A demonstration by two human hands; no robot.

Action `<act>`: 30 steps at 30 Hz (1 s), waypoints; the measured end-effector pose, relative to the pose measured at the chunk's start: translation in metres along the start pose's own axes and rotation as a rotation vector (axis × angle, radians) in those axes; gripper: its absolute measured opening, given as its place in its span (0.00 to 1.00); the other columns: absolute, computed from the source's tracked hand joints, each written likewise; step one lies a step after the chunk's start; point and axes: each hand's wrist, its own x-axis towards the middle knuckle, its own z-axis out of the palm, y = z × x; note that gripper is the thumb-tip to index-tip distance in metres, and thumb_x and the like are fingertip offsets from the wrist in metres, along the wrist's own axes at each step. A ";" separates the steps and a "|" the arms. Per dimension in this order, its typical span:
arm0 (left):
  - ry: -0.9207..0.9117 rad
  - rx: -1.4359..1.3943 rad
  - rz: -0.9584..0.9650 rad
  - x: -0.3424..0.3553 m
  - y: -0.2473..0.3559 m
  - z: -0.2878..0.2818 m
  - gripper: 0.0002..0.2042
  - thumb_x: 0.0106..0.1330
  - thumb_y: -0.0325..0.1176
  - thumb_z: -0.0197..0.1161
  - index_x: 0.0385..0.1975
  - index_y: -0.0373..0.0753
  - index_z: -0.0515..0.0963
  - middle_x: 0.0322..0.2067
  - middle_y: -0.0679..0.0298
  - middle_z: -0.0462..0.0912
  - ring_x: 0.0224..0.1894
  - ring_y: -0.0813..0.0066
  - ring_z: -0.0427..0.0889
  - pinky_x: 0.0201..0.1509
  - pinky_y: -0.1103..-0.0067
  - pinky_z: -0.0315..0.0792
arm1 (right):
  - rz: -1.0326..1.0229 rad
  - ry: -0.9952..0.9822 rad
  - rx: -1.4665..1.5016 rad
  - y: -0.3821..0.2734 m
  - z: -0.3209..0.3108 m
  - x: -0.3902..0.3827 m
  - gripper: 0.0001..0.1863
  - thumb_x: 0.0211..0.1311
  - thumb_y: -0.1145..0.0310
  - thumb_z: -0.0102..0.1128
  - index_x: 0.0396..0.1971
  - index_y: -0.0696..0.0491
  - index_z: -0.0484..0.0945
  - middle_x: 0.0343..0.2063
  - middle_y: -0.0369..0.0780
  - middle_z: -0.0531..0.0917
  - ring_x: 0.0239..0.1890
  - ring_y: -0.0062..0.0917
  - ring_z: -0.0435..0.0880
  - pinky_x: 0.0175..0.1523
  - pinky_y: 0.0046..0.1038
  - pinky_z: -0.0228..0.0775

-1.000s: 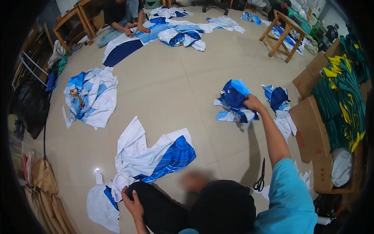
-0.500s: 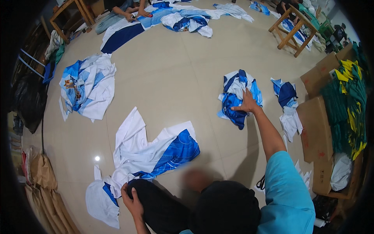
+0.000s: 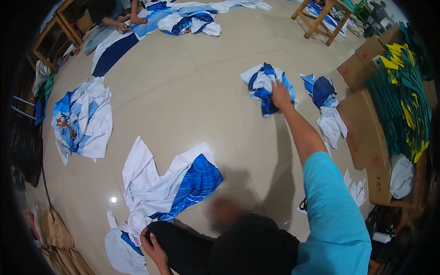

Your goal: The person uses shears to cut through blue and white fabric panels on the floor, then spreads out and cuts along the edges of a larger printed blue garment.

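Observation:
My right hand (image 3: 280,95) is stretched far forward onto a crumpled bundle of blue and white fabric (image 3: 259,84), its fingers drawn together into the cloth; the fingertips are partly hidden. My left hand (image 3: 156,251) lies open over my bent, black-clad knee (image 3: 176,240) and holds nothing. Next to it a white and blue printed cut of fabric (image 3: 158,188) is spread on the floor. A rounded white piece (image 3: 121,252) with a blue edge lies beside that hand.
On the left lies another printed fabric pile (image 3: 87,119). Right of the bundle are a smaller cloth pile (image 3: 325,103), cardboard boxes (image 3: 364,126) and green-yellow goods (image 3: 403,101). Scissors (image 3: 303,204) lie by my right arm. Another person's hands (image 3: 130,22) work at far fabric near a wooden stool (image 3: 321,20).
The view has shifted. My right hand's spread fingers have drawn together, and the bundle lies slightly farther away with more white cloth showing on its left. My left hand stays on the knee.

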 end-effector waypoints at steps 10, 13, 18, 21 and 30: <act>0.087 -0.011 -0.057 0.044 -0.069 -0.015 0.26 0.78 0.37 0.64 0.69 0.29 0.71 0.68 0.47 0.75 0.72 0.53 0.73 0.78 0.65 0.62 | -0.304 0.085 0.529 -0.165 -0.011 -0.107 0.29 0.65 0.73 0.65 0.66 0.60 0.71 0.70 0.60 0.71 0.72 0.55 0.70 0.78 0.52 0.61; 0.186 0.216 0.067 0.100 -0.115 -0.006 0.43 0.66 0.46 0.77 0.75 0.30 0.65 0.71 0.42 0.70 0.75 0.46 0.66 0.81 0.60 0.58 | -0.673 -0.068 0.793 -0.250 -0.026 -0.231 0.35 0.61 0.57 0.78 0.64 0.58 0.76 0.67 0.57 0.75 0.72 0.53 0.72 0.76 0.47 0.65; 0.114 0.470 0.225 0.124 -0.149 -0.006 0.17 0.67 0.36 0.71 0.53 0.38 0.82 0.44 0.45 0.83 0.50 0.40 0.81 0.58 0.54 0.74 | -0.842 -0.424 0.666 -0.328 -0.045 -0.314 0.22 0.64 0.59 0.71 0.55 0.55 0.82 0.54 0.51 0.84 0.60 0.48 0.82 0.65 0.48 0.72; 0.262 0.349 0.331 0.115 -0.122 -0.015 0.10 0.72 0.28 0.63 0.50 0.38 0.82 0.39 0.46 0.82 0.44 0.41 0.82 0.50 0.58 0.75 | -0.649 -0.353 0.873 -0.317 -0.045 -0.313 0.10 0.66 0.71 0.62 0.45 0.55 0.83 0.44 0.48 0.86 0.49 0.47 0.86 0.54 0.46 0.79; 0.430 0.049 0.582 0.084 0.082 -0.074 0.06 0.75 0.24 0.60 0.47 0.35 0.80 0.35 0.47 0.84 0.38 0.43 0.84 0.43 0.63 0.77 | -0.319 0.093 1.122 -0.247 -0.217 -0.196 0.04 0.70 0.75 0.62 0.40 0.59 0.82 0.31 0.40 0.83 0.34 0.24 0.81 0.43 0.29 0.75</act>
